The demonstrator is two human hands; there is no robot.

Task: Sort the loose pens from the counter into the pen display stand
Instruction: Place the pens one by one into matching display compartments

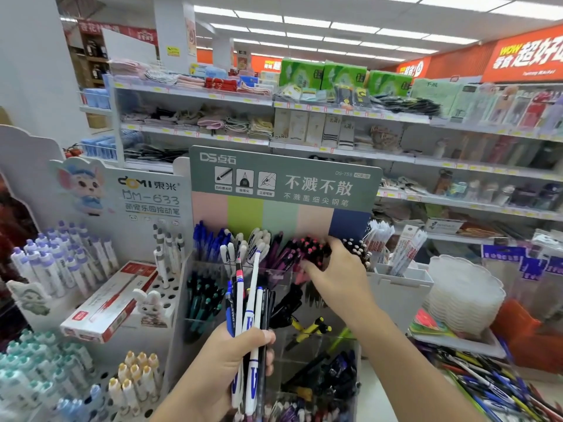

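Long white metal shelving ran beyond the hands, stacked with folded cloths and green tissue packs; rows of bright rectangular ceiling lights glowed overhead; orange wall banners hung up to the right; a white square pillar stood far left.

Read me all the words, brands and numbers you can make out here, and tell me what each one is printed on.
"DS点石", "DS-758", "不溅不散", "不溅墨细尖钢笔": green header card of the pen stand.
"DOMI 東米", "DM-633": white display card with a cartoon mouse.
"WOW", "零食", "超好": orange wall sign.
Too small or blurred: shelf price tags, print on the pens in the left hand, red-and-white box.
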